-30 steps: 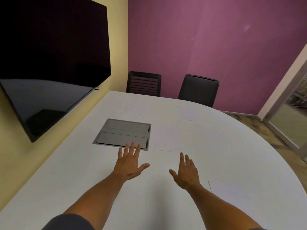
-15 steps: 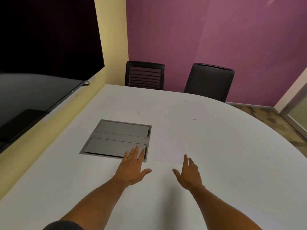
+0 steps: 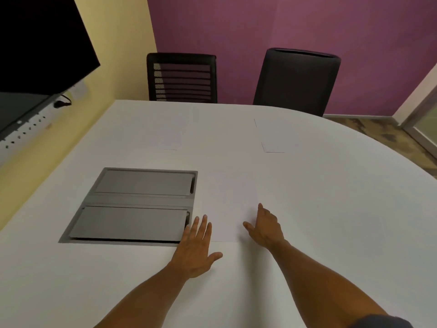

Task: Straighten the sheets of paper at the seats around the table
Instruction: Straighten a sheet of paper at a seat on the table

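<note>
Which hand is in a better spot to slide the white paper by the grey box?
Probably the right hand: its fingers already lie on the white paper sheet. The left hand sits at its corner, partly over the grey metal cable box.

Both hands, left (image 3: 196,247), right (image 3: 266,229), flat-fingered beside paper sheet (image 3: 228,204), white table (image 3: 331,209)

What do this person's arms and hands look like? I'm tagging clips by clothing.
Both forearms are bare from the frame's bottom edge to the wrists. The left hand and right hand wear no gloves, and no rings, watch or bracelet are visible. A dark grey-blue short sleeve edge shows on the right upper arm at the bottom corner; the left sleeve is out of frame.
</note>
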`<action>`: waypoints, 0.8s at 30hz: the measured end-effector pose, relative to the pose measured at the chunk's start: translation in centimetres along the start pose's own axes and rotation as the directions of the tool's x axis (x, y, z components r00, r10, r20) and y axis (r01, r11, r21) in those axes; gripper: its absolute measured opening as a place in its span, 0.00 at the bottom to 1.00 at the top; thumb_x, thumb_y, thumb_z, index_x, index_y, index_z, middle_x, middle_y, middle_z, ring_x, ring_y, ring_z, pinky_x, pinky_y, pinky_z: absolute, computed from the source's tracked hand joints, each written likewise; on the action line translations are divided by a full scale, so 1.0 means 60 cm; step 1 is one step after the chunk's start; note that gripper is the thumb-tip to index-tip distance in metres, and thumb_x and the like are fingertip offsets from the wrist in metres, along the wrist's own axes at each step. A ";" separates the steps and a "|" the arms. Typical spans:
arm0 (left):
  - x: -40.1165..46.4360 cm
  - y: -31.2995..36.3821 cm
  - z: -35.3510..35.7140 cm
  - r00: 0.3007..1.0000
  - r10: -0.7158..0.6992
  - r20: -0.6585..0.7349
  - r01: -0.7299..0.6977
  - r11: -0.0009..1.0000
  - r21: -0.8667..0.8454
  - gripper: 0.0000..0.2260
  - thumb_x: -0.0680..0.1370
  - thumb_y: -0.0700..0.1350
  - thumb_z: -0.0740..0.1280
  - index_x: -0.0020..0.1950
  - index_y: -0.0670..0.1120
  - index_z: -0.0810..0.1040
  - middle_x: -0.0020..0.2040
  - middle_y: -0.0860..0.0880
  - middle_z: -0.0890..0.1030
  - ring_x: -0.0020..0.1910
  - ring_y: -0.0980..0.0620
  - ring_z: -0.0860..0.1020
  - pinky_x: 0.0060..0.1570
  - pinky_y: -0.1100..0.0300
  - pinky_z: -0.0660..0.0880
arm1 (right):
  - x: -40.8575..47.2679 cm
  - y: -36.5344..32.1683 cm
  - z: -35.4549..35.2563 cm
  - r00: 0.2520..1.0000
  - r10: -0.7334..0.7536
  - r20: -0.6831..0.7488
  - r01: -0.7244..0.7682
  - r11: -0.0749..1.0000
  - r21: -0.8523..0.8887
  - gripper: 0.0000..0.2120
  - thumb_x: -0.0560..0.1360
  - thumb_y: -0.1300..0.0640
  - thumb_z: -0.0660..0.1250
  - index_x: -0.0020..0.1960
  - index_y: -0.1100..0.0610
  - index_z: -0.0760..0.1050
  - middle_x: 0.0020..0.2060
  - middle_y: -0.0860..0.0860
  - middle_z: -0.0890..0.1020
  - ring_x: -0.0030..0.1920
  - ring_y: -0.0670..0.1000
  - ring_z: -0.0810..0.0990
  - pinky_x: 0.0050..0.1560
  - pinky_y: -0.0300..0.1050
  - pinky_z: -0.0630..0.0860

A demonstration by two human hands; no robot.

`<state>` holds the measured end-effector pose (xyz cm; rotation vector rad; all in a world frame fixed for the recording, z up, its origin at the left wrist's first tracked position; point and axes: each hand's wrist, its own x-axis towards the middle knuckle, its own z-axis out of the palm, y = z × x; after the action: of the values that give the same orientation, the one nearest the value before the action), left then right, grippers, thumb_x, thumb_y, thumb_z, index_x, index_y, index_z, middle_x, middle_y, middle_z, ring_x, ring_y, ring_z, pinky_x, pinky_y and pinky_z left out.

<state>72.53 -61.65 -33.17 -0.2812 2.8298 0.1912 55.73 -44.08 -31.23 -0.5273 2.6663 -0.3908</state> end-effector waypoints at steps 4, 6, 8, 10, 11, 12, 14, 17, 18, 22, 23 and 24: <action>0.051 -0.001 0.032 0.999 0.029 -0.016 -0.030 0.999 -0.036 0.41 0.75 0.73 0.38 0.77 0.48 0.29 0.76 0.48 0.25 0.76 0.46 0.26 0.76 0.45 0.33 | 0.063 0.007 0.008 1.000 -0.012 0.028 0.013 1.000 -0.022 0.41 0.79 0.39 0.59 0.80 0.59 0.45 0.79 0.53 0.57 0.79 0.59 0.51 0.74 0.56 0.59; 0.074 0.000 0.038 0.998 0.056 -0.041 -0.057 0.998 -0.036 0.41 0.73 0.74 0.34 0.76 0.50 0.28 0.76 0.49 0.24 0.75 0.47 0.25 0.75 0.45 0.32 | 0.089 0.009 0.010 0.999 -0.022 0.024 0.023 0.999 -0.027 0.41 0.79 0.37 0.58 0.80 0.59 0.45 0.80 0.53 0.54 0.80 0.58 0.48 0.75 0.56 0.58; 0.097 0.001 0.048 0.997 0.068 -0.048 -0.071 0.996 -0.054 0.41 0.73 0.75 0.35 0.77 0.51 0.27 0.76 0.50 0.24 0.75 0.48 0.25 0.75 0.45 0.32 | 0.114 0.012 0.014 1.000 -0.012 0.023 0.012 1.000 -0.012 0.42 0.79 0.36 0.57 0.80 0.60 0.44 0.80 0.55 0.51 0.80 0.58 0.47 0.76 0.56 0.56; 0.111 0.002 0.063 0.996 0.080 -0.029 -0.082 0.993 -0.081 0.42 0.73 0.77 0.38 0.77 0.53 0.28 0.76 0.50 0.24 0.76 0.48 0.26 0.76 0.45 0.32 | 0.132 0.012 0.016 0.999 0.026 0.038 -0.027 0.999 0.039 0.44 0.78 0.35 0.58 0.80 0.61 0.43 0.80 0.57 0.51 0.80 0.58 0.47 0.76 0.57 0.55; 0.113 0.003 0.072 0.996 0.083 -0.031 -0.085 0.993 -0.083 0.43 0.73 0.78 0.39 0.77 0.54 0.29 0.77 0.50 0.25 0.76 0.48 0.27 0.76 0.45 0.32 | 0.140 0.009 0.017 0.998 0.049 0.048 -0.052 0.997 0.056 0.45 0.78 0.35 0.59 0.80 0.62 0.43 0.80 0.57 0.52 0.80 0.58 0.48 0.75 0.57 0.56; 0.113 0.002 0.081 0.996 0.082 -0.045 -0.085 0.994 -0.074 0.44 0.73 0.78 0.40 0.78 0.54 0.30 0.77 0.50 0.26 0.76 0.49 0.27 0.76 0.45 0.33 | 0.147 0.004 0.019 0.996 0.069 0.053 -0.073 0.995 0.063 0.46 0.77 0.35 0.60 0.80 0.62 0.44 0.79 0.57 0.54 0.79 0.59 0.49 0.75 0.58 0.58; 0.113 0.001 0.090 0.994 0.078 -0.074 -0.082 0.995 -0.056 0.45 0.72 0.79 0.41 0.79 0.53 0.32 0.78 0.49 0.27 0.77 0.49 0.27 0.76 0.45 0.34 | 0.157 -0.008 0.022 0.993 0.102 0.068 -0.108 0.990 0.090 0.46 0.77 0.37 0.62 0.80 0.62 0.45 0.79 0.57 0.55 0.79 0.60 0.50 0.74 0.59 0.60; 0.112 0.001 0.091 0.994 0.076 -0.083 -0.081 0.995 -0.062 0.45 0.72 0.79 0.42 0.79 0.53 0.33 0.78 0.49 0.28 0.77 0.48 0.28 0.76 0.44 0.35 | 0.168 -0.023 0.020 0.986 0.143 0.080 -0.156 0.969 0.193 0.46 0.76 0.42 0.67 0.80 0.60 0.44 0.78 0.58 0.57 0.79 0.61 0.52 0.74 0.59 0.60; 0.111 0.001 0.089 0.994 0.078 -0.075 -0.083 0.995 -0.056 0.45 0.72 0.79 0.41 0.79 0.53 0.32 0.78 0.49 0.28 0.77 0.48 0.28 0.76 0.44 0.35 | 0.171 -0.028 0.018 0.984 0.165 0.064 -0.175 0.955 0.239 0.47 0.75 0.44 0.69 0.80 0.60 0.44 0.77 0.59 0.61 0.77 0.62 0.56 0.72 0.59 0.63; 0.111 0.002 0.085 0.997 0.069 -0.037 -0.071 0.996 -0.057 0.46 0.71 0.80 0.40 0.78 0.54 0.30 0.77 0.50 0.26 0.76 0.48 0.27 0.76 0.43 0.36 | 0.175 -0.050 0.006 0.938 0.343 0.051 -0.341 0.888 0.308 0.51 0.72 0.49 0.73 0.80 0.52 0.39 0.73 0.60 0.61 0.72 0.64 0.62 0.66 0.60 0.68; 0.111 0.003 0.085 0.997 0.068 -0.033 -0.070 0.996 -0.061 0.46 0.71 0.80 0.41 0.78 0.54 0.29 0.77 0.49 0.25 0.76 0.48 0.26 0.76 0.43 0.36 | 0.174 -0.054 0.003 0.923 0.379 0.073 -0.382 0.870 0.312 0.52 0.72 0.50 0.73 0.79 0.51 0.37 0.73 0.60 0.60 0.71 0.65 0.62 0.65 0.60 0.69; 0.111 0.003 0.084 0.997 0.068 -0.031 -0.070 0.996 -0.060 0.45 0.71 0.80 0.41 0.78 0.54 0.29 0.77 0.49 0.25 0.76 0.48 0.26 0.76 0.43 0.36 | 0.175 -0.055 0.002 0.912 0.402 0.088 -0.407 0.853 0.326 0.52 0.73 0.51 0.73 0.79 0.51 0.36 0.72 0.60 0.60 0.70 0.65 0.63 0.64 0.60 0.69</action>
<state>67.61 -61.83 -39.91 -0.2007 2.8683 0.2913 47.88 -51.39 -33.61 0.1390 2.5224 -0.6895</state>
